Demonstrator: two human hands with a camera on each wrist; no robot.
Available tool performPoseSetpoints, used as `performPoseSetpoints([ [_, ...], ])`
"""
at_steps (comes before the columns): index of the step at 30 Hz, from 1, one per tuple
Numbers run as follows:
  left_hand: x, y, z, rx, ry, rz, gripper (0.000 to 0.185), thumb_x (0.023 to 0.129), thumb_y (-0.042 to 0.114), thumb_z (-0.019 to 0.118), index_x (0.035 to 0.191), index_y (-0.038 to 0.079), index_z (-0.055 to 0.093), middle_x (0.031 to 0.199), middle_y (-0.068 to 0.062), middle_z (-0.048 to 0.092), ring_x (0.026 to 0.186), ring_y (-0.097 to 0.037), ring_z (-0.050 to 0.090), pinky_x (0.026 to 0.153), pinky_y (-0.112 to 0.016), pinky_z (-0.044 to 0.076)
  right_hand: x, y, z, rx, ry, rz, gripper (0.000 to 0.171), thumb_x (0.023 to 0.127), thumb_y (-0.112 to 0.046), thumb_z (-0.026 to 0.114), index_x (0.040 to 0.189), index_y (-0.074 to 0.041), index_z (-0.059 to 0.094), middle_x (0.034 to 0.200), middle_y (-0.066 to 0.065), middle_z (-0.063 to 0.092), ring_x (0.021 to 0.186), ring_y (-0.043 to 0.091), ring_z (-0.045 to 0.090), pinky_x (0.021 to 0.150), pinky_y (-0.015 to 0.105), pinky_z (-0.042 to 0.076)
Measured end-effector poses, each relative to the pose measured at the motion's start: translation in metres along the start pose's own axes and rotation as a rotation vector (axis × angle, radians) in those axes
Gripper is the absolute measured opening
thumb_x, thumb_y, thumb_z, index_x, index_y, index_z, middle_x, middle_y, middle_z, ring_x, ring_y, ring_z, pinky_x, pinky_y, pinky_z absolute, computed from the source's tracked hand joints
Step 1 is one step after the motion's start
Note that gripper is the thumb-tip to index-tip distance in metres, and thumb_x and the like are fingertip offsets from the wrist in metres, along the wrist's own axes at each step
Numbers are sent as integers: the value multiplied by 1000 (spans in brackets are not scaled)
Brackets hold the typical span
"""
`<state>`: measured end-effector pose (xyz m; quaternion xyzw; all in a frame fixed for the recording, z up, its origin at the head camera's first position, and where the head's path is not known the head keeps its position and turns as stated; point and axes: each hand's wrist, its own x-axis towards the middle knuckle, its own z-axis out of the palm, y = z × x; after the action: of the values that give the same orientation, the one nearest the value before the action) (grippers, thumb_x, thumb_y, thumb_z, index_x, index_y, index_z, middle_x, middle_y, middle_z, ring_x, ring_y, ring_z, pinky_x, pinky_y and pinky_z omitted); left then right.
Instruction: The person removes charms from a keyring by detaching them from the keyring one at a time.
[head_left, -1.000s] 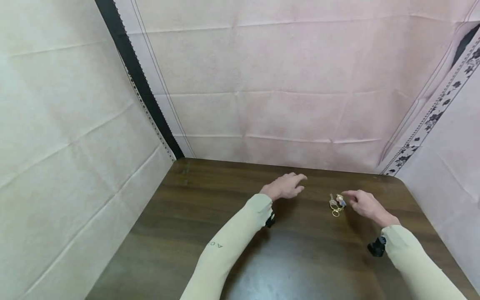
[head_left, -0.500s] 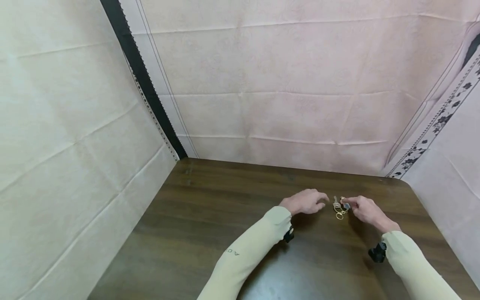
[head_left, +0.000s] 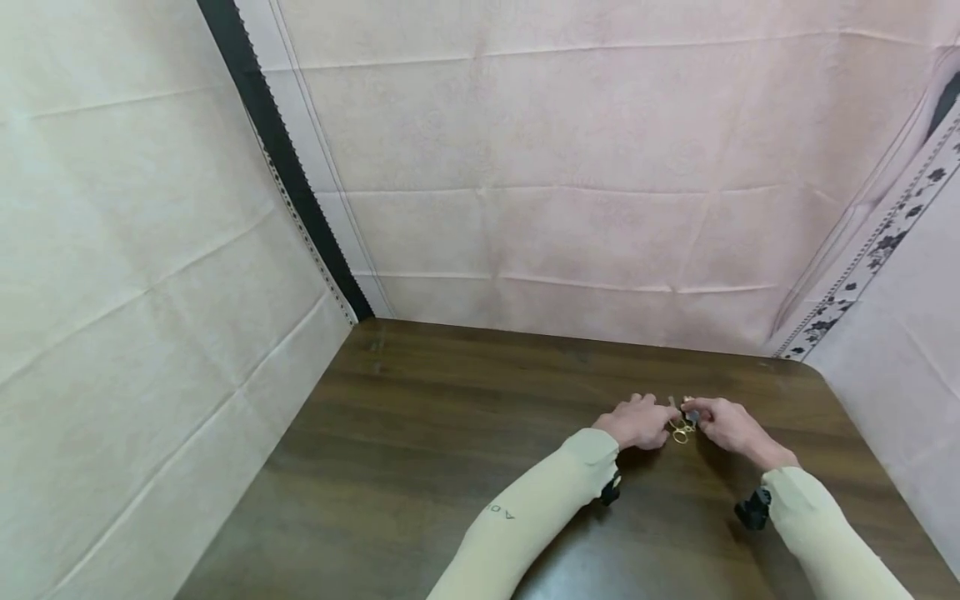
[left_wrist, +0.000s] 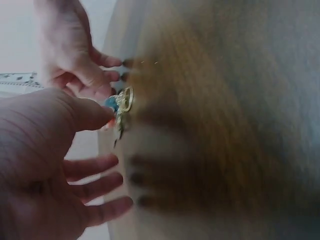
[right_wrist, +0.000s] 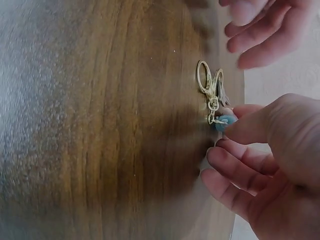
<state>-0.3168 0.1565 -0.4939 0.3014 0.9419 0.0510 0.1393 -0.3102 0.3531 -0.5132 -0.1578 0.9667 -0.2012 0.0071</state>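
A keychain (head_left: pixel 681 433) with gold rings, a short chain, a key (right_wrist: pixel 224 94) and a small blue charm (right_wrist: pixel 225 122) lies on the brown wooden table, toward its far right. My right hand (head_left: pixel 726 423) comes in from the right and pinches the charm between thumb and index finger, its other fingers spread close over the wood. From the left, my left hand (head_left: pixel 636 422) reaches to the key's side, thumb and fingers parted around that end. In the right wrist view a gap shows between the left fingers (right_wrist: pixel 260 42) and the gold ring (right_wrist: pixel 201 76).
The table (head_left: pixel 450 417) has a rounded far right corner. Pale creased cloth (head_left: pixel 570 167) hangs behind it, with more cloth on both sides. A black strip (head_left: pixel 285 158) runs down the back left corner. Dark wrist cameras (head_left: pixel 753 508) sit under both cream sleeves.
My left hand has moved right and a little nearer, up to the keychain. My right hand has gone from reaching beside the charm to pinching it. The keychain stays on the table.
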Motion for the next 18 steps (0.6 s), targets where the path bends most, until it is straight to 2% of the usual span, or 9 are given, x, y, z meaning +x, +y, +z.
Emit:
performPoseSetpoints([
  [4,1,3,6,25,-8,-65,43,100,37,51,138,54,40,141,12,42,128,-12,40,104,-31,39,4,-2,3,9,-2,6,33,84,4,55,114,-1,67,73,0,54,68,17,48,60,30,37],
  [10,6,8,14,131,36,-51,47,96,38,58,138,50,43,139,9,43,127,-13,40,106,-32,37,1,0,3,12,-11,21,28,84,4,57,109,-3,68,70,-1,51,64,15,45,57,29,35],
  [15,10,12,12,138,50,-66,43,94,36,63,133,47,50,134,9,45,119,-13,41,101,-32,38,-2,3,0,18,-6,23,27,83,3,58,108,-3,68,72,1,57,65,16,47,58,29,36],
  [18,14,14,13,145,51,-77,40,95,34,61,131,46,51,133,9,45,118,-13,41,100,-32,39,-3,4,-2,18,-18,34,27,83,1,59,108,-3,67,77,5,61,68,18,51,60,31,39],
])
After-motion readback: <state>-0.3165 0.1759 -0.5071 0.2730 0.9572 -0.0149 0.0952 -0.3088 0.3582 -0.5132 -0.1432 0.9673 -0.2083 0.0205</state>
